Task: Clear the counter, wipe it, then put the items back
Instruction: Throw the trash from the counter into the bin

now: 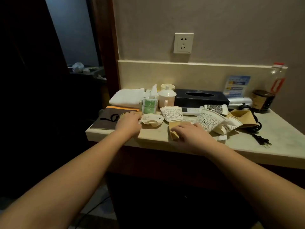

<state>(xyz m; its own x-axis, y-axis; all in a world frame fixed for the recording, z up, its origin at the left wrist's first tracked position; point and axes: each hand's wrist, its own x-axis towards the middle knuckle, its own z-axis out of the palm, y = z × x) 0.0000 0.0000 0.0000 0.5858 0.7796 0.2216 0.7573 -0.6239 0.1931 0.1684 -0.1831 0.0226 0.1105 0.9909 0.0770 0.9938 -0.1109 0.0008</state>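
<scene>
Left hand pinches a crushed white cup at its fingertips; right hand lies flat, uncurled, on a brown cup. Printed cups lie just beyond. Gather nearest first, stack flattened, leave the counter edge bare.

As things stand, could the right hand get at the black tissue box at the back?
Probably yes. The right hand rests at the front edge; the black tissue box stands behind crushed paper cups and a white remote, all low enough to reach over.

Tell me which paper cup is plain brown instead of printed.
The flattened brown cup under the right hand; the cups around it are white with black print.
</scene>
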